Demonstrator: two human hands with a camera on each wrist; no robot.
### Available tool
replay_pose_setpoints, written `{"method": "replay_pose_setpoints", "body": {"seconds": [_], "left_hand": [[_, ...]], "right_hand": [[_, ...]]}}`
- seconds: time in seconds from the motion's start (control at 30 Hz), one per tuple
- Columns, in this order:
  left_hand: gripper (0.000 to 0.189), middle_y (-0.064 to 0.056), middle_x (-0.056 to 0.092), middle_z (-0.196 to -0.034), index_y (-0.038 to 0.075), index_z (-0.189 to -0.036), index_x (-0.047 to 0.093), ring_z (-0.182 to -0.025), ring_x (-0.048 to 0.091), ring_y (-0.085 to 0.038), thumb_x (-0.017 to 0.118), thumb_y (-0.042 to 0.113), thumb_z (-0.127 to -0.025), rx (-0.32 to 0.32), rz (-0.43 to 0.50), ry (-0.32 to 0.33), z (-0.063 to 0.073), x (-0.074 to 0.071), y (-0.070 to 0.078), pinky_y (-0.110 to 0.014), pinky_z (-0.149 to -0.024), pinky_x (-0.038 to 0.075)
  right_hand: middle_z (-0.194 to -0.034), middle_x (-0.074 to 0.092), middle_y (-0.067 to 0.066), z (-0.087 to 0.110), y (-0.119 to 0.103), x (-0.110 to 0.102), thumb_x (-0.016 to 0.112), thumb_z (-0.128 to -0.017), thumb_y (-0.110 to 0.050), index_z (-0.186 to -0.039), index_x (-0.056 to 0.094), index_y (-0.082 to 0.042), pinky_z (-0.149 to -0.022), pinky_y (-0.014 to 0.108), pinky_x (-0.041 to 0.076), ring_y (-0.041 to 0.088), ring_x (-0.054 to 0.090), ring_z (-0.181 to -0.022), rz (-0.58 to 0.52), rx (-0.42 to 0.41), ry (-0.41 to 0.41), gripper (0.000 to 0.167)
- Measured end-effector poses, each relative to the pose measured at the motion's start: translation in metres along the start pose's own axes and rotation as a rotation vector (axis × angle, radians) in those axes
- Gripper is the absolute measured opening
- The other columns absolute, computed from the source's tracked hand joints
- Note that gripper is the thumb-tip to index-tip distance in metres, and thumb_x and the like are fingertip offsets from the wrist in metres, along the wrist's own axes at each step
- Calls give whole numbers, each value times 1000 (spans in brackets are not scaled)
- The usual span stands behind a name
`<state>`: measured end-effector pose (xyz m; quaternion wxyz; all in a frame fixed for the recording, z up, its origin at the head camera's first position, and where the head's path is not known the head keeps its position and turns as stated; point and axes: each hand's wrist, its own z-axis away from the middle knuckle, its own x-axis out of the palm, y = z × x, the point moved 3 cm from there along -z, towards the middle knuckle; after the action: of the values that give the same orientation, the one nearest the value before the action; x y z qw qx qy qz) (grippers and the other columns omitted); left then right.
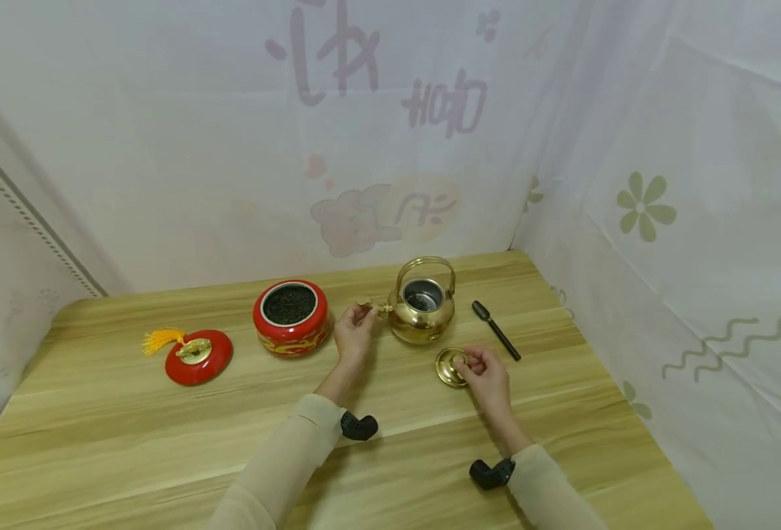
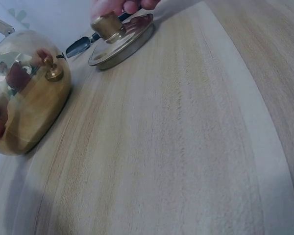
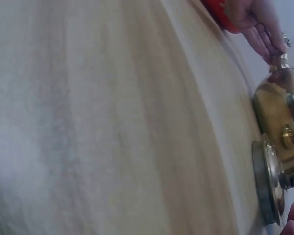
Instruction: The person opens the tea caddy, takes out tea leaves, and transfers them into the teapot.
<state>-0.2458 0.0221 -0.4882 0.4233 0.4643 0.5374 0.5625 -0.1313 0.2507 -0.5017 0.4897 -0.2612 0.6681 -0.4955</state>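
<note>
A shiny gold teapot [image 1: 423, 316] with a raised hoop handle stands uncovered at the back, its spout [image 1: 386, 310] turned left. My left hand [image 1: 355, 331] pinches the spout; in the right wrist view its thumb and fingers [image 3: 257, 39] close about it. The teapot's gold lid [image 1: 446, 370] lies flat on the table in front, knob up. Right beside that knob [image 2: 108, 28] is my right hand [image 1: 487, 377], fingers loosely bent at the lid's right side. The left wrist view shows the knob's near side free of fingers.
Left of the teapot stands a red jar [image 1: 294, 335] of dark tea leaves [image 1: 289, 305]. Its red lid [image 1: 214, 364] with a yellow tassel [image 1: 161, 340] lies farther left. A dark tea scoop [image 1: 496, 330] lies to the right, near the edge of the wooden table [image 1: 390, 486].
</note>
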Motion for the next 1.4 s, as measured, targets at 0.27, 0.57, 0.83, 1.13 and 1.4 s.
{"method": "replay_pose_setpoints", "body": {"seconds": [0.27,0.57,0.83,1.13,1.4], "left_hand": [[19,-17,69,-97,-1,-92,67,-95,65,-22,72,16,-84,81,54,0,0,-1,-5,-30,-83,54],[21,-24,66,-105,-8,-100,65,-101,63,-28,68,8,-86,9,-4,-12,1,0,2,-27,-84,53],[19,-22,67,-103,-7,-97,66,-98,64,-25,68,9,-86,1,-10,1,1,-1,2,-24,-82,53],[20,-20,67,-104,-5,-100,66,-99,63,-24,68,9,-86,-28,2,-5,2,-1,1,-25,-82,53],[19,-20,67,-104,-5,-100,66,-99,63,-25,68,8,-86,-18,2,-8,1,-1,0,-28,-84,53]], "right_hand": [[-86,62,12,0,0,4,75,-78,-5,-102,65,1,-57,14,43,6,49,-68,50,-63,1,26],[-85,62,13,3,0,5,77,-77,-6,-99,66,3,-58,14,44,8,51,-68,98,-122,3,27],[-85,63,14,2,0,6,76,-77,-6,-99,65,4,-58,13,43,10,51,-69,106,-121,-5,26],[-83,61,12,5,-4,6,76,-77,-5,-95,66,3,-57,15,43,8,50,-67,113,-120,30,22],[-86,61,11,1,-14,1,74,-81,-9,-99,65,3,-59,13,44,8,51,-71,33,-78,47,24]]}}
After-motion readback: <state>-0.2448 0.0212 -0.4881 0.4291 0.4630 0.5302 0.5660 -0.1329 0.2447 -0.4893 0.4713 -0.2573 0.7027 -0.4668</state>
